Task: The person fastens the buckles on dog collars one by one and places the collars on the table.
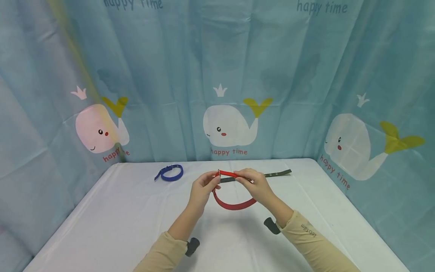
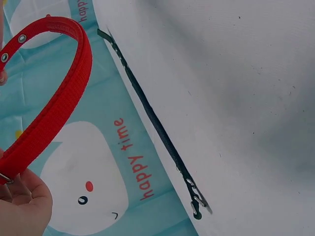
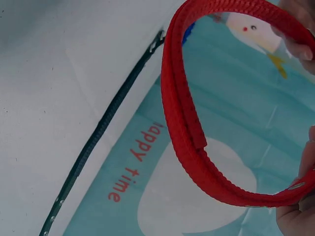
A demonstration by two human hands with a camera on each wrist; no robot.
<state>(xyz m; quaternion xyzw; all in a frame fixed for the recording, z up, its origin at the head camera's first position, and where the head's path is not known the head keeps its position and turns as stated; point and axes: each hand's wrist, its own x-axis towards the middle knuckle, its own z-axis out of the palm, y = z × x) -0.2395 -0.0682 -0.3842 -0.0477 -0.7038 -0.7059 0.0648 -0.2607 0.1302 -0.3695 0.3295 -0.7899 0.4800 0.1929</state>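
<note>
A red pet collar [image 1: 234, 207] hangs in a loop between both hands over the table. My left hand [image 1: 202, 190] pinches it at the metal buckle, which also shows beside the fingers in the left wrist view. My right hand [image 1: 256, 185] pinches the strap's other end, where metal eyelets show in both wrist views. Behind the loop, a dark green collar [image 1: 278, 174] lies stretched out flat, partly hidden by the right hand in the head view. Its buckle end [image 2: 196, 201] shows in the left wrist view.
On the far left of the white table [image 1: 102, 215] lies a blue collar [image 1: 172, 178], fastened into a ring. A light blue curtain [image 1: 176, 128] with whale prints surrounds the table's back and sides. A dark wrist device [image 1: 192, 246] sits by each sleeve cuff.
</note>
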